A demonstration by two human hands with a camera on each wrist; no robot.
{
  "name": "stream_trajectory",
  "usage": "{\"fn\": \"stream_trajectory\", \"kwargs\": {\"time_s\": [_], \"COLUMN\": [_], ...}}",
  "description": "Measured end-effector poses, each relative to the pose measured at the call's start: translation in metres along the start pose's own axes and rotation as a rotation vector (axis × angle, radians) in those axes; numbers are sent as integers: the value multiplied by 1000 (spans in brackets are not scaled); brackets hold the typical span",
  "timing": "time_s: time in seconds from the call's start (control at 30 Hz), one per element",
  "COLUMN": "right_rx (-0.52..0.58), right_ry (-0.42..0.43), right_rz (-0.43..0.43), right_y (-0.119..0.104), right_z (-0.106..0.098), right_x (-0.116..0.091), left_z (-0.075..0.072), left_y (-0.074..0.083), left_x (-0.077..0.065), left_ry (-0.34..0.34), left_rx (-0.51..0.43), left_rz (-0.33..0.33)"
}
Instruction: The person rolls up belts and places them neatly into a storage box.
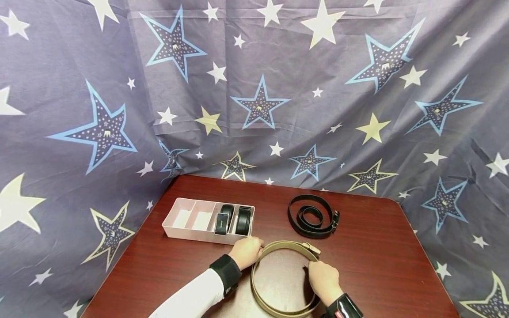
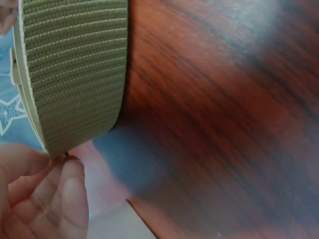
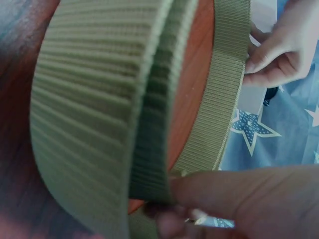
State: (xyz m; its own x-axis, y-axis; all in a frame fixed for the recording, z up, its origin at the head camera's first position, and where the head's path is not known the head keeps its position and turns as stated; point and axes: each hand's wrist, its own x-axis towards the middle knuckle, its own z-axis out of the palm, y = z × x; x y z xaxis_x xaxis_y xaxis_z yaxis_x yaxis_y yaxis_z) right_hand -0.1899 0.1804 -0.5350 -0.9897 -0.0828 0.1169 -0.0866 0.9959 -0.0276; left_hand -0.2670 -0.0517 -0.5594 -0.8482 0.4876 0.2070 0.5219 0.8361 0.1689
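Note:
An olive-green webbing belt (image 1: 256,289) stands on its edge on the table, coiled into a wide loop with its buckle (image 1: 311,248) at the far side. My left hand (image 1: 246,252) pinches the loop's left side; in the left wrist view, thumb and fingers of the left hand (image 2: 45,191) meet at the ribbed belt (image 2: 75,69). On the right side, just below the buckle, my right hand (image 1: 324,279) grips the belt. The right wrist view shows the right hand (image 3: 249,199) with its thumb against an inner layer of the belt (image 3: 94,99); its fingertips are partly hidden.
Behind the left hand stands a pale pink divided box (image 1: 187,232); two right compartments hold rolled black belts (image 1: 243,221), one with a dark plate buckle. A loosely coiled black belt (image 1: 292,216) lies at the back right. A star-patterned cloth (image 1: 258,145) hangs behind the reddish-brown table (image 1: 377,256).

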Motion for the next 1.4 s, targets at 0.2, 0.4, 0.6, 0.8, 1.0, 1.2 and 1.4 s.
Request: {"fn": "stream_trajectory", "kwargs": {"time_s": [0.2,0.4,0.6,0.8,1.0,1.2,1.4], "right_rx": [-18,18,110,342,405,477,346], "right_ry": [69,210,176,67,84,-59,123], "right_rz": [-136,-429,-634,-542,-522,-550,-442], "right_y": [-10,-19,-29,-29,-24,-15,16], "right_z": [12,29,36,38,45,31,12], "right_x": [17,41,59,68,74,80,89], "left_z": [2,6,11,10,8,13,12], "left_y": [3,5,7,8,9,13,17], "left_x": [9,17,23,20,15,17,15], "left_ry": [-40,-32,4,56,-20,-7,-5], "left_rx": [-6,-27,-32,-77,-111,1,27], "left_rz": [12,83,144,165,167,168,158]}}
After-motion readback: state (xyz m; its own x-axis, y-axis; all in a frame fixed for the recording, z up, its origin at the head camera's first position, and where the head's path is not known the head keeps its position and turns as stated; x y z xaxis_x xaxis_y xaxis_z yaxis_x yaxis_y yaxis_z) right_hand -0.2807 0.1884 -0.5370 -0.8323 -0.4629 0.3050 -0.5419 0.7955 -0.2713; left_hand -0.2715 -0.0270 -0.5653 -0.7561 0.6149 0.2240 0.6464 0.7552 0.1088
